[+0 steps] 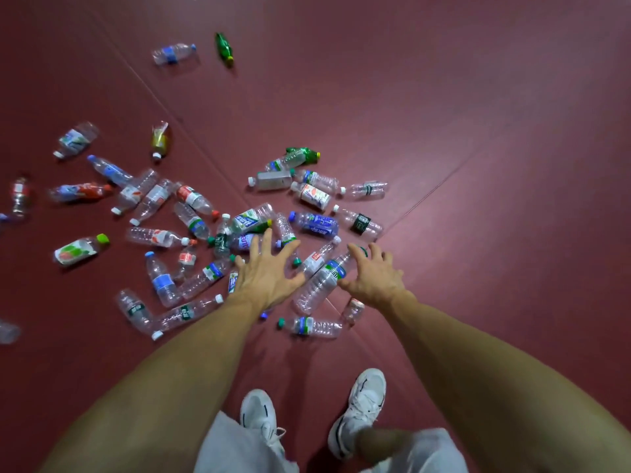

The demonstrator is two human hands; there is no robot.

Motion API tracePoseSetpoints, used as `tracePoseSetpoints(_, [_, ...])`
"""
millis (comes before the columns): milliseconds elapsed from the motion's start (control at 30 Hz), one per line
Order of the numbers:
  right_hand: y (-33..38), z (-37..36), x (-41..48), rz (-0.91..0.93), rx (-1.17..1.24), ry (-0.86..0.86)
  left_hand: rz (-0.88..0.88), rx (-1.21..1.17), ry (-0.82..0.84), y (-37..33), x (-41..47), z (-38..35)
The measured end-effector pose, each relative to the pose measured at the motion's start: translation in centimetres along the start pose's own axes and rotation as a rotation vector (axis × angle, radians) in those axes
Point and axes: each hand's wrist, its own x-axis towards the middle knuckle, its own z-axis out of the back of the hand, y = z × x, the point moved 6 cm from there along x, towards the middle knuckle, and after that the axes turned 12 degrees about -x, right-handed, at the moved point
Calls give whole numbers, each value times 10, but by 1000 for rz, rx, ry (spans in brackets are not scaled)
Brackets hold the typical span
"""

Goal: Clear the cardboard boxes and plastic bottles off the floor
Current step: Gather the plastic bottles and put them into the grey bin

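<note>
Starting at the left edge of the floor (478, 97), stray bottles lie well apart: a red-labelled bottle (20, 196) and a white bottle with a green cap (81, 250). Toward the middle the plastic bottles thicken into a heap (193, 220), all on their sides and none picked up yet. I see no cardboard boxes here.

The left hand (264, 271) hovers over the heap's near side, fingers spread and straight, holding nothing. Between the hands lies a big clear bottle (316, 285). The right hand (370, 274) is spread wide over its neck end, also empty; I can't tell whether it touches.

I judge the step to be a two-handed scoop. To do it well I'd bring both palms low and inward, so the bottles press together rather than roll away, taking the big clear bottle first. Further right, a dark-labelled bottle (358, 222) lies near the floor seam, one for a later pass.
</note>
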Motion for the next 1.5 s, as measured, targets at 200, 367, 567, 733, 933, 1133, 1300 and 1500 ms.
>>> tracePoseSetpoints(200, [-18, -114, 108, -21, 9, 20, 23, -2, 12, 58, 94, -116])
tracePoseSetpoints(367, [-14, -216, 202, 65, 28, 24, 26, 18, 32, 114, 175, -212])
tracePoseSetpoints(567, [-1, -307, 298, 138, -9, -29, 14, 44, 19, 175, 245, -299])
tracePoseSetpoints(733, [6, -327, 335, 181, -36, -61, 27, 39, -4, 200, 270, -326])
tracePoseSetpoints(933, [-5, -335, 330, 219, 37, -50, 35, 33, 28, 194, 270, -336])
tracePoseSetpoints(1133, [-37, -331, 335, 209, 120, -98, -89, -19, 46, 161, 290, -345])
tracePoseSetpoints(1300, [-51, -348, 327, 173, 166, -214, -87, -18, 80, 150, 300, -351])
tracePoseSetpoints(1500, [-68, -354, 321, 1, 391, -202, -151, -1, -26, 143, 322, -349])
